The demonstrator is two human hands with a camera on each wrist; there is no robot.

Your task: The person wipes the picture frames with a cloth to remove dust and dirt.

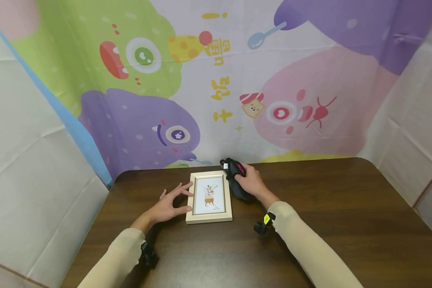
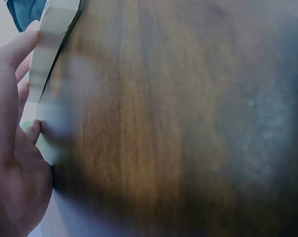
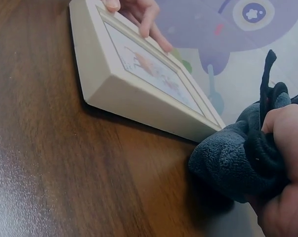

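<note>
A cream picture frame point(image 1: 209, 218) lies face up on the table, with a potted-plant drawing behind its front. My left hand point(image 1: 166, 207) touches its left edge with spread, fairly straight fingers and the thumb. In the left wrist view, the fingertips meet the side of the frame point(image 2: 52, 37). Against the frame's right edge, my right hand point(image 1: 253, 183) grips a dark grey fuzzy cloth bundle point(image 1: 239, 190) with black trim, a bit of pink and a white tag. The right wrist view shows the bundle point(image 3: 223, 160) at the frame's corner; its underside is hidden.
The dark brown wooden table point(image 1: 327, 224) stretches out on both sides of the frame. Behind its far edge hangs a cloth point(image 1: 216, 144) printed with cartoon monsters. Pale sheets point(image 1: 39, 180) hang at the left and right. Small black cameras point(image 1: 149, 255) are on both wrists.
</note>
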